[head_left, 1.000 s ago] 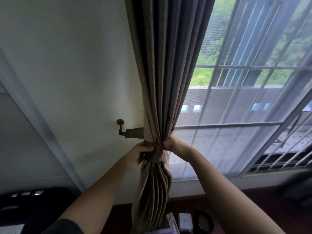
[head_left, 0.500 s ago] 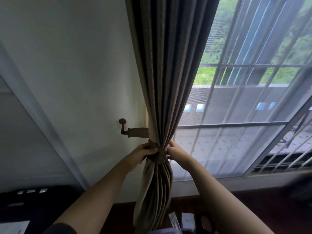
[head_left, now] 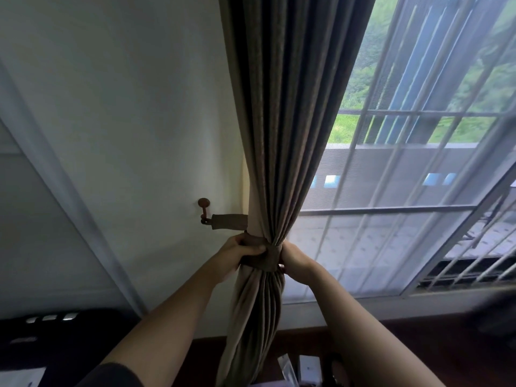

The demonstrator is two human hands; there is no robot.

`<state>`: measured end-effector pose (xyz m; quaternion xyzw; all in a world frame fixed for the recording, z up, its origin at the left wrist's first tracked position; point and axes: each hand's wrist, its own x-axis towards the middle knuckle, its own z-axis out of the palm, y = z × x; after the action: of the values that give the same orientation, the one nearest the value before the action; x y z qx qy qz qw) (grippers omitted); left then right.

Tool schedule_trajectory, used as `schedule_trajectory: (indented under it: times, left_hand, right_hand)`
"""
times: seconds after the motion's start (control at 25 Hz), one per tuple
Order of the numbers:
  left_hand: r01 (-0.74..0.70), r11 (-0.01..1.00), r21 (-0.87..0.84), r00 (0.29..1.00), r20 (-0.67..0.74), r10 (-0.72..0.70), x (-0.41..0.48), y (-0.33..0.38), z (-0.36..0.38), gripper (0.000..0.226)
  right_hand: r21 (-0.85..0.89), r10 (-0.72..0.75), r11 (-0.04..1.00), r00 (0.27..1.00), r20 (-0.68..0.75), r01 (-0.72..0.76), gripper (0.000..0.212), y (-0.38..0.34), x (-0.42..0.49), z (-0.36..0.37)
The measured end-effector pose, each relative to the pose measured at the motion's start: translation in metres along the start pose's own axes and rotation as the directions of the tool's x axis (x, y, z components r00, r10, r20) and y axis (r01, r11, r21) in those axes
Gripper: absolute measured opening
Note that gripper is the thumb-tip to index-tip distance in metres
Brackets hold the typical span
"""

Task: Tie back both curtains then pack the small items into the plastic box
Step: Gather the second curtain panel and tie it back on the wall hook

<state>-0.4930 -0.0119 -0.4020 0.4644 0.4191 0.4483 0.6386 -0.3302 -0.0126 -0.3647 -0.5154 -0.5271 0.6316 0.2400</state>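
Observation:
A grey-brown curtain (head_left: pixel 290 129) hangs at the window's left edge, gathered into a narrow bunch. A matching fabric tieback (head_left: pixel 266 259) wraps around the bunch; its other end (head_left: pixel 229 222) runs to a brown wall hook (head_left: pixel 204 210). My left hand (head_left: pixel 237 255) grips the tieback on the left side of the bunch. On the right side my right hand (head_left: pixel 293 258) pinches the band. Several small items (head_left: pixel 308 368) lie on the dark surface below, partly hidden by the curtain and my arms.
A white wall (head_left: pixel 125 107) is left of the curtain. The window (head_left: pixel 418 163) with bars and a sheer screen fills the right. A dark object with light buttons (head_left: pixel 50 317) sits at the lower left.
The view has shifted slightly, so the curtain bunch sits a little more to the right. Both hands stay on the tieback, with the left hand now gripping the band more tightly.

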Motion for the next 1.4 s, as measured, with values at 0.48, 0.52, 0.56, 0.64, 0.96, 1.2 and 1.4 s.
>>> schedule_trajectory:
  times: [0.48, 0.52, 0.56, 0.64, 0.96, 1.2, 1.4]
  left_hand:
    - [0.009, 1.000, 0.004, 0.998, 0.065, -0.009, -0.002, 0.011, -0.009, 0.044]
    - [0.006, 1.000, 0.004, 0.998, 0.067, -0.006, -0.002, 0.011, -0.007, 0.041]
    - [0.004, 1.000, 0.012, 0.998, 0.055, -0.004, -0.003, 0.011, -0.003, 0.040]
    - [-0.009, 1.000, 0.021, 1.000, 0.026, 0.008, -0.003, 0.010, 0.002, 0.042]
    - [-0.024, 0.998, 0.052, 0.998, -0.057, 0.027, -0.003, 0.003, 0.006, 0.043]
    - [-0.112, 0.957, 0.268, 0.960, -0.219, 0.174, -0.007, 0.002, 0.019, 0.049]
    - [-0.129, 0.886, 0.446, 0.817, -0.459, 0.350, -0.048, -0.015, 0.053, 0.036]
  right_hand:
    - [-0.696, -0.190, 0.718, 0.959, -0.210, -0.010, 0.023, 0.004, 0.002, -0.020]
    - [-0.769, -0.247, 0.639, 0.947, -0.203, 0.002, 0.025, 0.005, 0.004, -0.023]
    - [-0.790, -0.273, 0.612, 0.944, -0.183, 0.025, 0.026, 0.003, 0.001, -0.024]
    - [-0.793, -0.330, 0.598, 0.938, -0.108, 0.119, 0.025, 0.003, -0.002, -0.027]
    - [-0.630, -0.383, 0.699, 0.921, 0.069, 0.338, 0.017, -0.008, -0.030, -0.042]
    - [-0.599, -0.399, 0.759, 0.909, -0.120, 0.254, 0.027, -0.015, -0.033, -0.020]
    - [-0.612, -0.406, 0.759, 0.896, -0.180, 0.221, 0.024, -0.017, -0.026, -0.008]
